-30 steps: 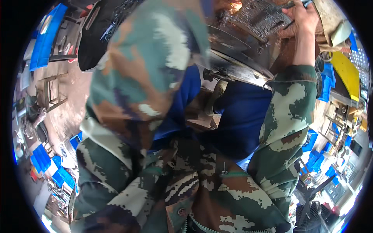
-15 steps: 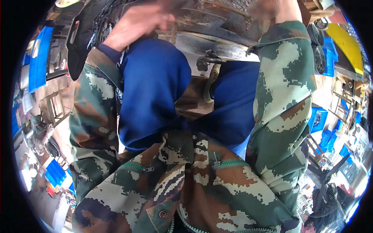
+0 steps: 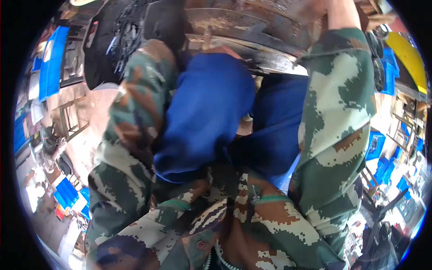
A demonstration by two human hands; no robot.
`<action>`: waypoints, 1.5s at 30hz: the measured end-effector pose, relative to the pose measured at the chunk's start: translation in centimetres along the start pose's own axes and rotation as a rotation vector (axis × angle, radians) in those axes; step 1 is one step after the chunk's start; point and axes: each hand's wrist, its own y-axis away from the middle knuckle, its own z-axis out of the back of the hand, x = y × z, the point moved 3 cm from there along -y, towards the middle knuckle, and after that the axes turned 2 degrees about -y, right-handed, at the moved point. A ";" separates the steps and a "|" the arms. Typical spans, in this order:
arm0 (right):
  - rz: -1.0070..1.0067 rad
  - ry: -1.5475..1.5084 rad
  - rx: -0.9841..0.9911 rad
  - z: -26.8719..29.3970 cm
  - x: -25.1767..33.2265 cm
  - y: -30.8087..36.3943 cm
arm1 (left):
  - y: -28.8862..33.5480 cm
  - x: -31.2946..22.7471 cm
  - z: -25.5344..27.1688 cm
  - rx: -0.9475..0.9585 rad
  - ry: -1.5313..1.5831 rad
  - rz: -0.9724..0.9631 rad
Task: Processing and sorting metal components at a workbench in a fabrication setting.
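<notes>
My left hand (image 3: 228, 51) is mostly hidden behind my raised blue-trousered knee (image 3: 211, 90). Only a strip of skin shows above the knee, beside the worn front edge of the workbench (image 3: 225, 20), so its fingers cannot be read. Up at the top right, my right hand (image 3: 308, 10) is over the dark, oily bench top, smeared by motion and partly cut off by the picture's edge. Whether it holds anything is not visible. A black tray (image 3: 90, 67) with thin, shiny dark strips (image 3: 123, 36) lies left of the bench, near my left sleeve.
Blue bins (image 3: 54, 63) stand at the left, near a wooden frame (image 3: 72, 117) on the floor. To the right are a yellow panel (image 3: 407, 60), more blue containers (image 3: 389, 72) and a black fan (image 3: 378, 220). A short upright peg (image 3: 207, 38) stands at the bench edge.
My left hand has dropped from above the bench to behind my knee, its forearm swinging inward. The left knee has shifted right. My right hand stays near the top edge, still blurred.
</notes>
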 end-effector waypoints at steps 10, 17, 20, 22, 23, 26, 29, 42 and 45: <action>-0.041 0.063 -0.014 3.8 -3.0 -2.4 | -3.6 -3.3 -4.7 -0.112 -0.119 0.148; -0.052 0.023 -0.026 3.6 -2.2 -2.5 | -3.9 -4.6 -4.3 -0.172 -0.140 0.148; -0.067 -0.016 0.039 3.5 -2.9 -2.8 | -3.8 -4.6 -4.2 -0.188 -0.147 0.158; -0.069 -0.007 -0.009 2.8 -3.1 -2.6 | -3.7 -4.5 -4.1 -0.196 -0.155 0.165; -0.071 -0.004 0.006 2.8 -3.2 -2.6 | -3.8 -4.5 -4.2 -0.199 -0.154 0.166; -0.072 0.010 0.023 2.9 -2.9 -2.2 | -4.4 -4.8 -4.4 -0.206 -0.160 0.160; -0.064 0.017 0.038 2.9 -2.7 -2.3 | -4.7 -4.7 -4.8 -0.222 -0.159 0.151; -0.074 0.013 0.054 3.7 -2.8 -2.3 | 4.9 -9.6 1.4 -0.557 -0.019 -0.023; -0.089 0.011 0.055 2.6 -2.8 -2.3 | 12.3 -14.4 4.8 -0.740 -0.098 -0.119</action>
